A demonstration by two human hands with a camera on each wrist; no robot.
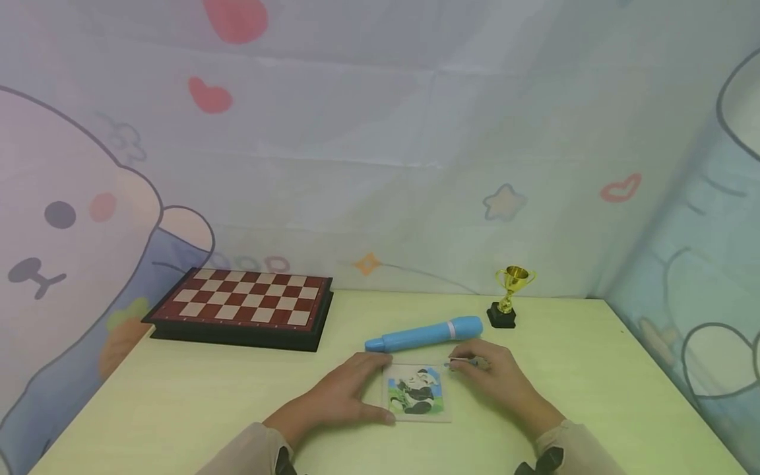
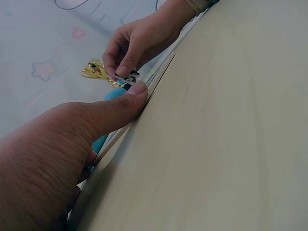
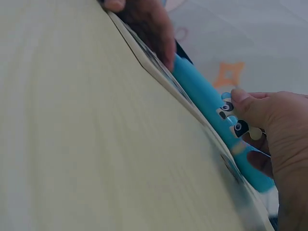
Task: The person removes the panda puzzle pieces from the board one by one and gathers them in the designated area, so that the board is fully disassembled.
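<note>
A small flat panda puzzle [image 1: 418, 390] in a clear frame lies on the pale green table [image 1: 178, 402]. My left hand [image 1: 380, 389] holds its left edge, thumb at the near corner and fingers at the far corner. In the left wrist view the thumb [image 2: 126, 97] presses against the frame's thin edge [image 2: 159, 77]. My right hand [image 1: 469, 365] pinches a small panda puzzle piece [image 3: 230, 114] just over the frame's far right corner. The same piece [image 2: 129, 77] shows between fingertips in the left wrist view.
A blue pen-shaped tube [image 1: 424, 334] lies just behind the puzzle. A small gold trophy [image 1: 510, 297] stands behind it to the right. A red and cream chessboard [image 1: 240, 305] sits at the back left. Printed cloth walls enclose the table.
</note>
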